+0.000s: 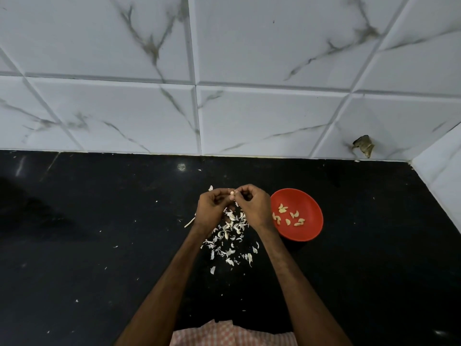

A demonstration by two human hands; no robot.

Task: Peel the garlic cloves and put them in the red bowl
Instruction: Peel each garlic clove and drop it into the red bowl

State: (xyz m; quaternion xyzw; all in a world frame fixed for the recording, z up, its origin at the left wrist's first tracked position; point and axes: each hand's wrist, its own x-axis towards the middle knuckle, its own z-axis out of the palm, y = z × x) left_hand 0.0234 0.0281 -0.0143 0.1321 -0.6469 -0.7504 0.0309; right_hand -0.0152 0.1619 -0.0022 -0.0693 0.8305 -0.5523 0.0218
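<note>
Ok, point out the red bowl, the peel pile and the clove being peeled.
bowl [303, 233]: head view, bare inner wall.
peels [230, 229]: head view, middle of the pile.
clove [232, 195]: head view, its visible tip.

A round red plastic bowl [299, 233] stands on the black stone tabletop [99, 245], right of the middle and nearer the rear edge than the near one. Peeled pale garlic cloves [289, 217] lie in it. Just left of the bowl, a heap of thin white garlic skins [232, 236] spreads toward the near edge. Above the heap's rear end, the left hand [212, 208] and right hand [254, 206] meet, pinching a small garlic clove [232, 195] between them. A white marbled tile wall [224, 108] runs along the rear edge.
</note>
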